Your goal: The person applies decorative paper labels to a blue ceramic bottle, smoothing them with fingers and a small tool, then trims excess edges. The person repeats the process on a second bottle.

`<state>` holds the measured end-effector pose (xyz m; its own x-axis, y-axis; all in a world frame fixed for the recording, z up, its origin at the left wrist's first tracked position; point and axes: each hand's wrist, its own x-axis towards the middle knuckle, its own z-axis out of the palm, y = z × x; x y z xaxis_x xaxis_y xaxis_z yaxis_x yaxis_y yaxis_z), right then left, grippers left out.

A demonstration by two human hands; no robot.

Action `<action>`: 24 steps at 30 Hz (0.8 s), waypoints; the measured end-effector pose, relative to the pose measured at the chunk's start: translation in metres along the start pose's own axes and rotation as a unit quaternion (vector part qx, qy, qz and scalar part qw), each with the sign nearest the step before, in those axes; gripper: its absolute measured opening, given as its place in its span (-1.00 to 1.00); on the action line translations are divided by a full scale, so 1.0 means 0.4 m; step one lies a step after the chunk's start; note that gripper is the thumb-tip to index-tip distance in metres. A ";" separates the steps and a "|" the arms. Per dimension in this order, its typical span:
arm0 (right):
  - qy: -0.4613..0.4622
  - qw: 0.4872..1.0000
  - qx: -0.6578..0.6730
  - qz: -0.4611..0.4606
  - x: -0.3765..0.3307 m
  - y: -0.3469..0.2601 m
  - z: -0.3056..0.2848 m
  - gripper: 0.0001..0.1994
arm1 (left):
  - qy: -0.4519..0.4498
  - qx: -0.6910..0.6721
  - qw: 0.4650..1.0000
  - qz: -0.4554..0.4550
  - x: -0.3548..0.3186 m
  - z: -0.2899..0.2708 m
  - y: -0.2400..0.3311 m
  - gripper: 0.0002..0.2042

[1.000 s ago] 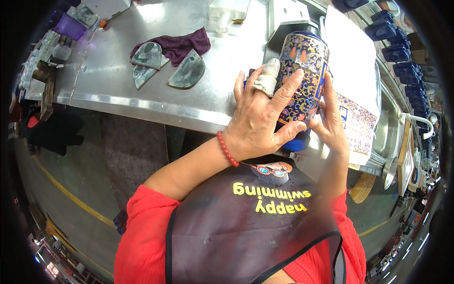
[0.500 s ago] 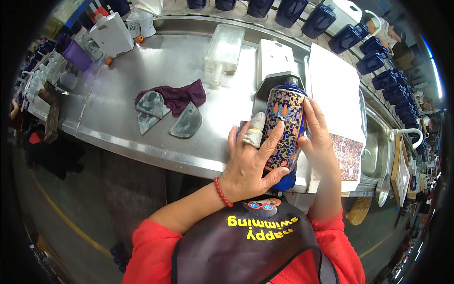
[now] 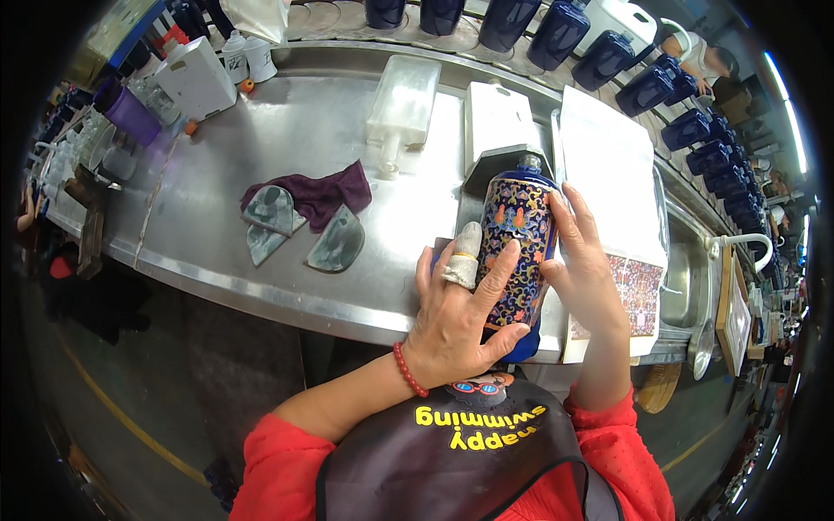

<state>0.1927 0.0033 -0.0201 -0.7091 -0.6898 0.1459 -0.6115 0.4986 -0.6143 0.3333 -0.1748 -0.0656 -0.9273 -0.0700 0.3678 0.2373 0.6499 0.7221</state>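
Note:
A dark blue bottle (image 3: 521, 230) with a colourful floral decal on its front lies tilted on a support, its neck pointing away from me. My left hand (image 3: 460, 300) rests on its left and lower part, fingers spread; the index finger and thumb press on the decal. One finger of that hand wears a pale cloth finger cover held by a yellow band. My right hand (image 3: 586, 269) steadies the bottle's right edge, thumb and fingers against its side. Between them the two hands hold the bottle. The undersides of my fingers are hidden.
A purple cloth (image 3: 334, 198) and several greenish, rounded scrapers (image 3: 339, 241) lie left on the metal counter (image 3: 252, 130). Beyond stand a clear bottle-shaped block (image 3: 402, 104) and a white block (image 3: 499, 122). White sheets (image 3: 608, 165) and a patterned decal sheet (image 3: 632, 295) lie right, near a sink (image 3: 686, 291). Blue bottles (image 3: 556, 36) line the back.
The whole view has shifted slightly, so the counter things sit a little lower and further left. Both hands stay on the bottle in nearly the same places.

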 end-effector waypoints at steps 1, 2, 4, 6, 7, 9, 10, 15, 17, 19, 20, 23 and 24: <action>0.003 1.000 -0.009 -0.008 0.001 0.001 0.001 -0.20 | 0.001 0.000 1.000 0.002 0.001 0.000 0.000 -0.10; 0.006 1.000 -0.015 -0.015 0.003 0.002 0.002 -0.19 | 0.002 -0.001 1.000 0.003 0.002 0.000 0.001 -0.10; 0.010 0.999 -0.022 -0.022 0.004 0.003 0.002 -0.19 | -0.001 -0.003 1.000 0.002 0.003 -0.001 0.003 -0.10; 0.011 1.000 -0.019 -0.018 0.005 0.001 0.000 -0.19 | -0.004 -0.006 1.000 0.001 0.003 -0.002 0.006 -0.11; 0.011 0.999 -0.019 -0.024 0.008 0.001 0.000 -0.20 | -0.010 -0.009 1.000 -0.009 0.005 -0.004 0.006 -0.11; 0.025 0.999 -0.014 -0.032 0.005 -0.005 -0.002 -0.21 | -0.005 -0.014 1.000 -0.010 0.009 -0.011 0.006 -0.15; 0.020 0.999 -0.016 -0.035 0.004 -0.008 -0.003 -0.22 | 0.001 -0.017 1.000 -0.010 0.013 -0.018 0.003 -0.18; 0.012 0.998 -0.052 -0.036 0.003 -0.012 0.005 -0.25 | 0.095 -0.114 0.989 -0.015 0.109 -0.063 -0.054 -0.66; 0.015 0.998 -0.050 -0.037 0.005 -0.011 0.009 -0.26 | 0.094 -0.123 0.988 -0.008 0.171 -0.075 -0.083 -0.79; 0.018 0.998 -0.044 -0.037 0.006 -0.010 0.011 -0.27 | 0.102 -0.155 0.983 -0.012 0.226 -0.076 -0.098 -0.86; 0.018 0.998 -0.039 -0.037 0.007 -0.011 0.010 -0.27 | 0.088 -0.160 0.983 -0.024 0.242 -0.080 -0.103 -0.85; 0.014 0.999 -0.024 -0.034 0.008 -0.012 0.008 -0.26 | 0.059 -0.182 0.981 -0.039 0.271 -0.085 -0.110 -0.84; 0.013 0.999 -0.019 -0.033 0.009 -0.012 0.007 -0.25 | 0.054 -0.192 0.979 -0.039 0.277 -0.086 -0.113 -0.84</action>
<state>0.1940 -0.0029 -0.0188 -0.6751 -0.7085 0.2055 -0.6700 0.4723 -0.5728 0.2298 -0.2379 -0.0375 -0.9157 -0.2020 0.3473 0.2774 0.3076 0.9102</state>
